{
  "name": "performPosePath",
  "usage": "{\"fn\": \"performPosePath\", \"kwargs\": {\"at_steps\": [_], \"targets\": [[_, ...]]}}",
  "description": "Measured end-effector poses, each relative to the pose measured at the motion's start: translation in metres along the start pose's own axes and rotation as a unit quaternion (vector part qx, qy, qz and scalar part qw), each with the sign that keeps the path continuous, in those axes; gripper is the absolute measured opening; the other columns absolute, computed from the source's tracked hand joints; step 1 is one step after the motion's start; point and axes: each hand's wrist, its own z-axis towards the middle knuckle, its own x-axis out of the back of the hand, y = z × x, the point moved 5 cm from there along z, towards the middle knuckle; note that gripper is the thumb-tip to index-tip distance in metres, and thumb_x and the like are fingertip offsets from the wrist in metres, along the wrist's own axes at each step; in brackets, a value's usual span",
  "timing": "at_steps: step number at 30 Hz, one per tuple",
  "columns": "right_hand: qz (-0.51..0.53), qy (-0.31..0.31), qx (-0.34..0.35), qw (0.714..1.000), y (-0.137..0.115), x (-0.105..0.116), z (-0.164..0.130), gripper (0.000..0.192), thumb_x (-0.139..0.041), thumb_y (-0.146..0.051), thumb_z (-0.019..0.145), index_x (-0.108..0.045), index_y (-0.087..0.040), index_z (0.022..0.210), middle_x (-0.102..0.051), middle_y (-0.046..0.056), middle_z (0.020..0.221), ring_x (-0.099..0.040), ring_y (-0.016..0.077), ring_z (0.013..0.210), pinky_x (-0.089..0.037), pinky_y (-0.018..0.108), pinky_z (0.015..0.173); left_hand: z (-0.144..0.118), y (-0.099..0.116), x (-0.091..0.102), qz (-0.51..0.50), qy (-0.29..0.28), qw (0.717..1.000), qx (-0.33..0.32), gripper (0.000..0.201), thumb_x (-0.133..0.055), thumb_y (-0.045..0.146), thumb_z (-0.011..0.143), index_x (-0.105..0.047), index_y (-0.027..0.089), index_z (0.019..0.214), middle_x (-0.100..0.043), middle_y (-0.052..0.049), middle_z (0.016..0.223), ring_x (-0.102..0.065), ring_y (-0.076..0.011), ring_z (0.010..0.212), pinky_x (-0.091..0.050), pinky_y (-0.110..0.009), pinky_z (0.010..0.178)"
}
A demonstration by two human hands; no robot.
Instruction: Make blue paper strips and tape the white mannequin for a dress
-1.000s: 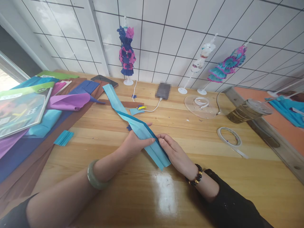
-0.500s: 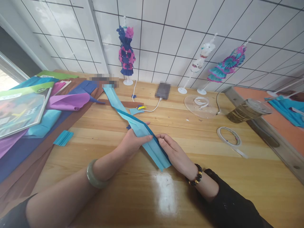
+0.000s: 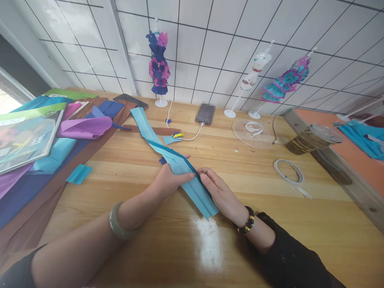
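I see the left hand (image 3: pixel 168 181) pinching the light-blue paper strip (image 3: pixel 180 168) (dark-blue edged) on the table (image 3: pixel 270 224); the right hand (image 3: pixel 222 194) lies half-open against it, apparently pressing.

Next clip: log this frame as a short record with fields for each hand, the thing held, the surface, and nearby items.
left hand: left hand grips the light blue paper strip from the left side
right hand: right hand presses the strip's near end with fingertips
held thing: long folded strip, dark blue edge, runs diagonally away
surface: wooden table
nearby: tape roll, coloured paper sheets, paper-dress mannequin, lidded cup
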Motion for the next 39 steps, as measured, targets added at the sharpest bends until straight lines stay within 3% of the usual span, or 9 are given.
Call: {"fn": "performPosePath", "kwargs": {"at_steps": [26, 34, 39], "targets": [[0.0, 0.002, 0.013, 1.0, 0.001, 0.001, 0.002, 0.027, -0.035, -0.04, 0.089, -0.052, -0.021, 0.1, -0.058, 0.003, 0.091, -0.052, 0.016, 0.088, -0.044, 0.029, 0.079, -0.001, 0.002, -0.002, -0.035, -0.003, 0.999, 0.024, 0.067, -0.076, 0.022, 0.057, -0.049, 0.016, 0.118, -0.066, -0.001, 0.077, -0.061, -0.0165, 0.075, -0.048, -0.029, 0.073], [0.001, -0.004, 0.013, 1.0, 0.0, 0.002, 0.0, 0.029, -0.035, -0.041, 0.089, -0.053, -0.021, 0.1, -0.058, 0.004, 0.094, -0.052, 0.0168, 0.092, -0.044, 0.029, 0.078, 0.004, 0.013, 0.008, -0.141, 0.001, 0.99, 0.029, 0.045, -0.06, 0.024, 0.072, -0.05, 0.017, 0.116, -0.065, -0.003, 0.077, -0.063, -0.0191, 0.072, -0.05, -0.035, 0.07], [0.006, -0.02, 0.01, 1.0, -0.002, 0.0, -0.002, 0.029, -0.035, -0.043, 0.089, -0.052, -0.021, 0.1, -0.057, 0.003, 0.093, -0.051, 0.0155, 0.086, -0.044, 0.028, 0.076, 0.011, 0.019, 0.017, -0.19, 0.002, 0.982, 0.017, 0.038, -0.052, 0.021, 0.074, -0.051, 0.014, 0.112, -0.067, -0.008, 0.083, -0.063, -0.0245, 0.088, -0.049, -0.039, 0.077]]}}
